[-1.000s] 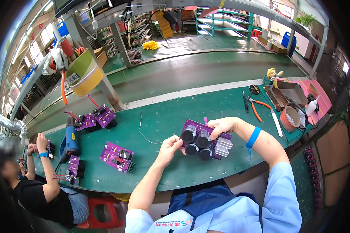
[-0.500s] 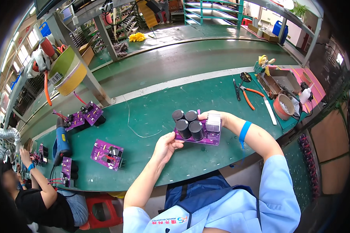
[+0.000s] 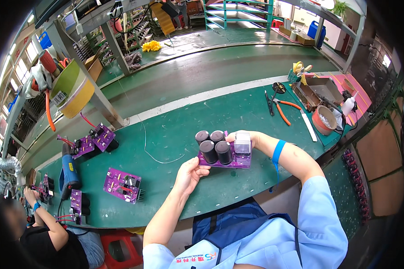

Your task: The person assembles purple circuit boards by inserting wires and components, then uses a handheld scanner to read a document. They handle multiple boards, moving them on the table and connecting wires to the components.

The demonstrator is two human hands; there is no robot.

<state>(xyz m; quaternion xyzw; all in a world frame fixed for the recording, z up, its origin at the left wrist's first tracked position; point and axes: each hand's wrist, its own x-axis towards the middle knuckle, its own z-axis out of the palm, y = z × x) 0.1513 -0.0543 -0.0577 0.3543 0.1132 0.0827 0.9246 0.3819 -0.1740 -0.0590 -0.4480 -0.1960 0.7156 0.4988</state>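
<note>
So we've got our left hand (image 3: 191,175) clamped on one purple board (image 3: 239,163) mid-frame, thumb on top, right hand (image 3: 254,137) gripping round its far side, four black capacitors (image 3: 208,153) standing up, then one pair of orange-handled pliers (image 3: 281,112) towards upper right.

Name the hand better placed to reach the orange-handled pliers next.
Right hand, likely: the pliers lie nearer to it than to the left hand. Both hold the purple circuit board, so the left would probably have to support it alone.
</note>
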